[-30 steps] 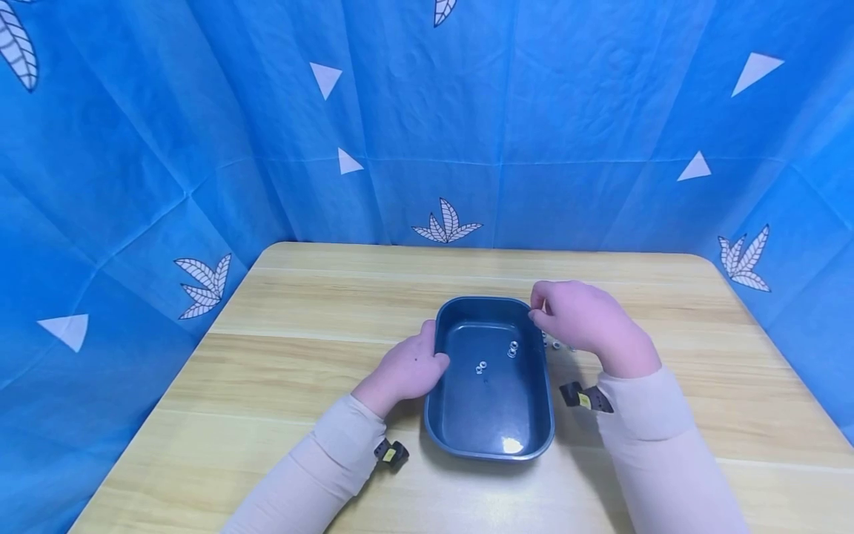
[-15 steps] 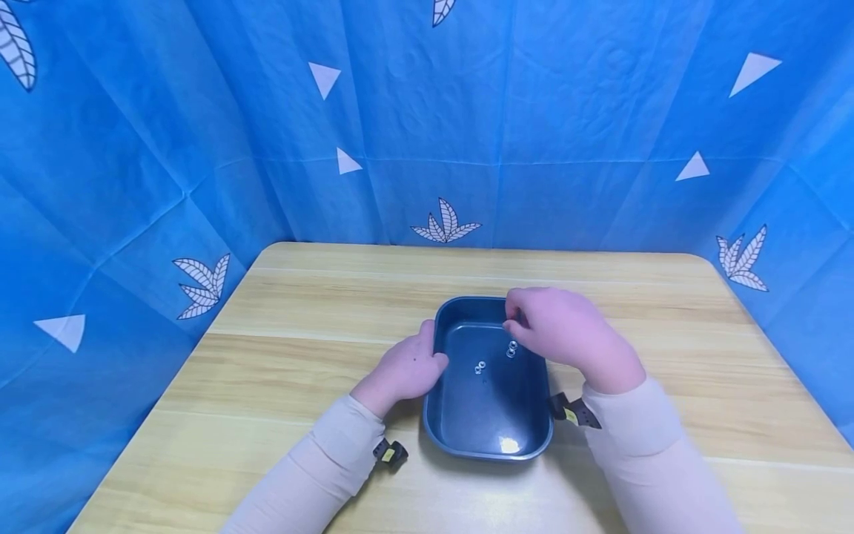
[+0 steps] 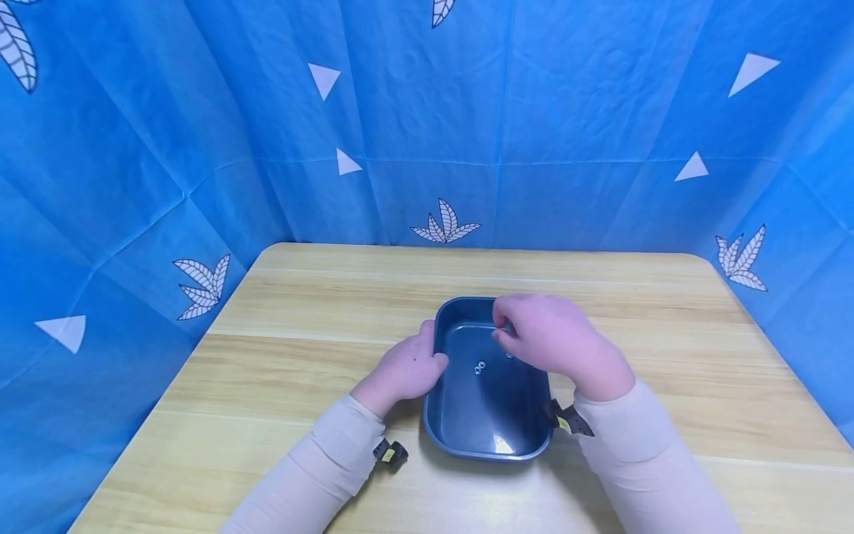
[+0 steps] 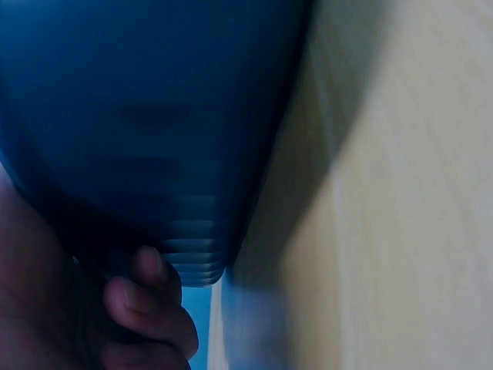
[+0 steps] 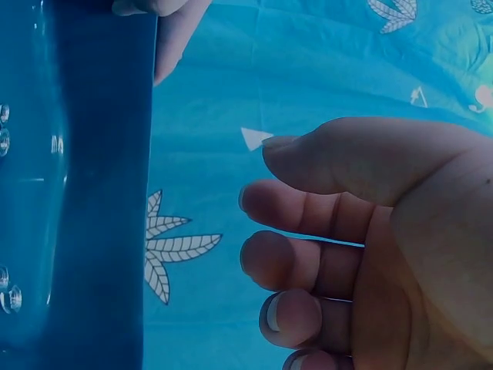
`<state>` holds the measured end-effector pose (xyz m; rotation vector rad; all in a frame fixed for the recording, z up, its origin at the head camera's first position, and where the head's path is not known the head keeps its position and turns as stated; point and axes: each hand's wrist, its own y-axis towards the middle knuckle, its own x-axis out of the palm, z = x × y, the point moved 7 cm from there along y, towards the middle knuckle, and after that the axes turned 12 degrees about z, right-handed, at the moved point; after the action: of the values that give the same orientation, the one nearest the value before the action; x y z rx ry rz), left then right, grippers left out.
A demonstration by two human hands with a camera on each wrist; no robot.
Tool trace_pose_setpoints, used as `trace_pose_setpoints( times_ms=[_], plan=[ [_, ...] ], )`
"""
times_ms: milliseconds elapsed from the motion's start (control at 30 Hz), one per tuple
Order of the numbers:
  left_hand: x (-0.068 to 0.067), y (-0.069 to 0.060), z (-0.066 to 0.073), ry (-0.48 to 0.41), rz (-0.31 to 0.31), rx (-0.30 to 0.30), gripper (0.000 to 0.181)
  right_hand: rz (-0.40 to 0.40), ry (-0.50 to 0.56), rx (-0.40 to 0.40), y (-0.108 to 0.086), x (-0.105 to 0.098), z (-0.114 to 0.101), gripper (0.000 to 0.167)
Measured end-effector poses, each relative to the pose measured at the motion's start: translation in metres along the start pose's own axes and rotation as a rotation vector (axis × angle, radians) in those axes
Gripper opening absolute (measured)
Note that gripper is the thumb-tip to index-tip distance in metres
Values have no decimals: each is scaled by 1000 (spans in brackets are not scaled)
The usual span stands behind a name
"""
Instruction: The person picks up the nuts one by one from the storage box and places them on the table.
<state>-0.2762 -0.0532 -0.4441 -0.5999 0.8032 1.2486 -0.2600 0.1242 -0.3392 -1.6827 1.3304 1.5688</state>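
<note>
A dark blue rectangular tray sits on the table. My left hand grips its left rim, thumb over the edge; the left wrist view shows curled fingers against the ribbed outer wall. Over the tray's far right part is my right hand, thumb and index finger close together. Seen from the right wrist, its fingers are loosely bent, and nothing shows between them. Small shiny metal nuts lie on the tray floor; another nut is partly covered by the right hand.
The wood-grain table extends around the tray on all sides. Behind it hangs a blue curtain with white leaves and triangles. Both wrists carry a strapped-on dark device, such as the left wrist camera.
My right hand has moved left from beyond the tray's right rim to over its inside, covering part of the right-hand nuts. My left hand keeps its place on the rim.
</note>
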Motion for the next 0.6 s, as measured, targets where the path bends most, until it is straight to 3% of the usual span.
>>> trace_pose_setpoints(
  times_ms=[600],
  plan=[
    [1, 1, 1, -13, 5, 11, 52, -33, -16, -58, 1, 14, -9, 14]
  ],
)
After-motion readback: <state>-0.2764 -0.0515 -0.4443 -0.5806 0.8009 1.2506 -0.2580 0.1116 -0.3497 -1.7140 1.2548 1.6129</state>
